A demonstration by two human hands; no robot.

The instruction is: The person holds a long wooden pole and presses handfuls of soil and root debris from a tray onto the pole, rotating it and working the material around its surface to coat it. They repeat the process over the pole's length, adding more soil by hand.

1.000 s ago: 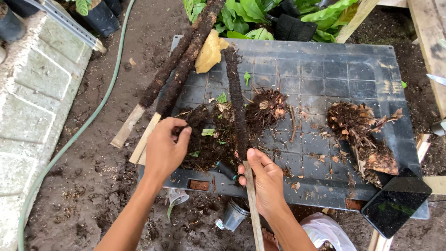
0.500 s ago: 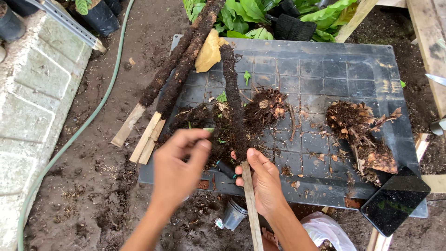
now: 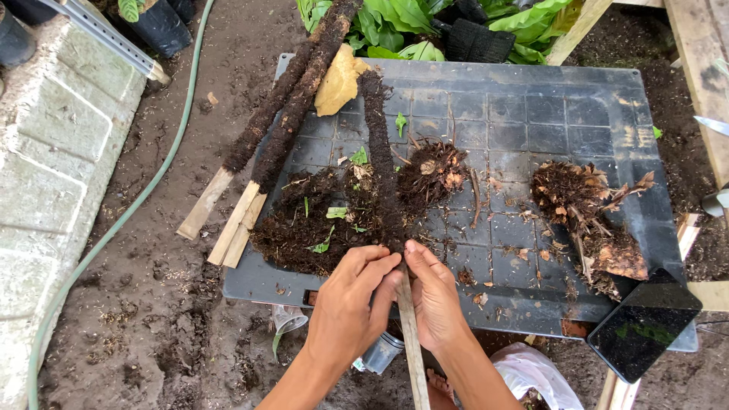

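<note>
A long wooden stake wrapped in dark brown coir fibre (image 3: 383, 175) is gripped by both hands where the fibre wrapping ends and the bare pale wood begins. The left hand (image 3: 351, 304) is closed around the stake from the left, fingers curled over it, and the right hand (image 3: 433, 296) is pressed against it from the right, thumb and fingers pinching the wood. The two hands are touching each other around the stake.

The stake is laid lengthwise down the middle of a dark grey plastic grid-patterned tray (image 3: 547, 114), its fibre-covered end pointing away from the person and its bare end passing over the near edge of the tray. The fibre looks rough and damp.

The tray is set on bare, wet brown soil (image 3: 152, 304). A pale concrete block wall (image 3: 53, 152) is seen at the left, with a green garden hose (image 3: 133, 209) curving along the ground beside it.

A heap of dark loose soil with green leaf scraps (image 3: 304, 224) is spread on the tray just left of the stake. A tangled brown root clump (image 3: 434, 171) lies just right of it, and a larger root ball (image 3: 588, 216) sits well apart at the right. Two more coir-wrapped stakes (image 3: 281, 121) lie across the tray's left corner, a yellowed leaf (image 3: 340, 80) beside them. Green leafy plants (image 3: 402, 26) are seen beyond the tray, and a black phone (image 3: 644, 323) rests on its near right corner.
</note>
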